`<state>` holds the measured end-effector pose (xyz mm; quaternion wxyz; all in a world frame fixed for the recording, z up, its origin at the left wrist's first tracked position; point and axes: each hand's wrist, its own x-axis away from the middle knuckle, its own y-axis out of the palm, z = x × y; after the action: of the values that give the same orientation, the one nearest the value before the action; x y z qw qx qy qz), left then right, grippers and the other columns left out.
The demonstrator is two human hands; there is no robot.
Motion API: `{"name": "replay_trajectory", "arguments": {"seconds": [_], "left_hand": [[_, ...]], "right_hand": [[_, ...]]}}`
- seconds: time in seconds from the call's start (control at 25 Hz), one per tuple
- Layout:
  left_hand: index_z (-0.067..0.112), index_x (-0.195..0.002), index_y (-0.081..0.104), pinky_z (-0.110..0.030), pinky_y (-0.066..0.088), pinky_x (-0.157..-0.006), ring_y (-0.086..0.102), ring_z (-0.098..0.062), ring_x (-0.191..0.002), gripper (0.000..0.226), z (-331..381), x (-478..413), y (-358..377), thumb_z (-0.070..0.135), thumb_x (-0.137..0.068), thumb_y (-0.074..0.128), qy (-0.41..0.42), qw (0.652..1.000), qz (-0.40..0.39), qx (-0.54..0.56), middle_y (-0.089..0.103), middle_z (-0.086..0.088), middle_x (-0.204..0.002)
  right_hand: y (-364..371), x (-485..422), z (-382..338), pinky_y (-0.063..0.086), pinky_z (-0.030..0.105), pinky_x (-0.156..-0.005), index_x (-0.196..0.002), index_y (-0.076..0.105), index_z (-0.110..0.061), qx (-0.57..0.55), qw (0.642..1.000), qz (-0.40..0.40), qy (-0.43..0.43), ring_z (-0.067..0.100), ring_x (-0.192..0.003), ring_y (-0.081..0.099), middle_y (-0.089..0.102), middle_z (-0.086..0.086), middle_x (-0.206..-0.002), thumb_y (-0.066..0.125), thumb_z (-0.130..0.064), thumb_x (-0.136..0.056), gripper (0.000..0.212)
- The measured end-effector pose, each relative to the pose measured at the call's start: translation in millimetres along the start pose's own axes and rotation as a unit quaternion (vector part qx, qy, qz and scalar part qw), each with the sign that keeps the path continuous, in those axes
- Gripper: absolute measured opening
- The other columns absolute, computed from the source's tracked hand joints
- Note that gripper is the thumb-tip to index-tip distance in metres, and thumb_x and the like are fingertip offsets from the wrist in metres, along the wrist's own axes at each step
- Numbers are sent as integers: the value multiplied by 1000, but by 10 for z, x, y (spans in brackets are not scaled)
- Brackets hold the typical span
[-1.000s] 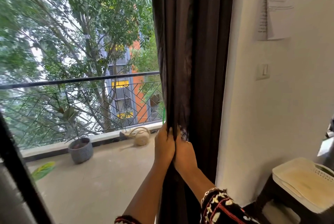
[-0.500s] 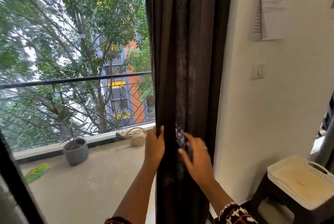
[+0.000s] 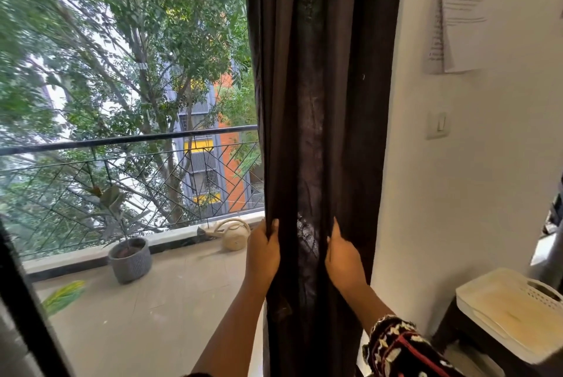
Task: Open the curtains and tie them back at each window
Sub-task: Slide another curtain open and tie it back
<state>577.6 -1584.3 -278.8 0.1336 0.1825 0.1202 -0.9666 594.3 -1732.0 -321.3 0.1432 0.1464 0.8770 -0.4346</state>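
Curtain: dark brown, gathered into one thick bunch at the right edge of the window, just beside the white wall. Long axis runs top to bottom and the folds hang close to vertical. Both ends run out of view.

Left hand: grips the bunch's left edge at about balcony-floor level. The thumb lies upward along the front of the cloth. The fingers curl behind the fabric and are hidden, so cannot tell their spread.

Right hand: grips a fold on the bunch's right side at nearly the same height. The thumb points up and the fingers are tucked into the cloth, out of sight. A patterned sleeve covers the forearm.

The two hands are apart, with a strip of curtain between them.

Surroundings:
- Through the glass: a railing, a grey plant pot and a cream watering can near the left hand.
- On the wall: a paper sheet and a light switch.
- Lower right: a cream basket.
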Motion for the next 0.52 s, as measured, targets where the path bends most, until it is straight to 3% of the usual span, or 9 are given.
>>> {"name": "replay_trajectory", "arguments": {"seconds": [0.08, 0.2, 0.28, 0.36, 0.44, 0.52], "left_hand": [[2, -117, 59, -31, 47, -82, 61, -28, -100, 31, 16, 18, 52, 18, -97, 42, 2, 1000, 2, -9, 66, -16, -106], [5, -117, 59, -32, 46, -81, 62, -28, -99, 29, 23, 38, 122, 17, -98, 41, 2, 1000, -5, -8, 66, -15, -105], [6, -116, 60, -31, 47, -80, 62, -28, -98, 29, 47, 56, 163, 18, -98, 41, 7, 1000, -7, -8, 66, -14, -104], [6, -116, 60, -28, 46, -80, 62, -26, -97, 31, 74, 95, 210, 23, -97, 43, 35, 999, -8, -19, 66, -12, -102], [8, -117, 60, -25, 46, -81, 61, -22, -97, 32, 102, 146, 271, 27, -92, 51, 63, 997, -27, -27, 67, -9, -102], [6, -117, 59, -21, 43, -78, 61, -21, -98, 31, 104, 158, 327, 23, -91, 54, 69, 996, -22, -49, 67, -10, -103]], "right_hand": [[71, 59, -87, 46, 34, -88, -148, -4, -17, 39, 999, -5, -23, 26, -98, 62, 61, 17, -114, 40, -10, -96, 69], [155, 189, -234, 48, 33, -81, -146, -11, -17, 44, 997, -27, -62, 25, -91, 63, 63, 15, -106, 40, -11, -96, 72], [199, 269, -310, 51, 33, -78, -148, -6, -17, 33, 994, -33, -95, 24, -88, 64, 64, 13, -102, 39, -12, -96, 69], [233, 315, -342, 51, 34, -82, -148, 12, -15, 34, 991, -46, -118, 25, -90, 64, 65, 13, -104, 39, -12, -95, 59], [252, 349, -350, 48, 34, -88, -133, 44, -8, 9, 991, -74, -115, 26, -95, 62, 64, 14, -108, 41, -12, -94, 39], [245, 403, -335, 46, 33, -91, -121, 55, -4, -30, 990, -90, -106, 26, -99, 61, 64, 14, -110, 42, -11, -94, 31]]}}
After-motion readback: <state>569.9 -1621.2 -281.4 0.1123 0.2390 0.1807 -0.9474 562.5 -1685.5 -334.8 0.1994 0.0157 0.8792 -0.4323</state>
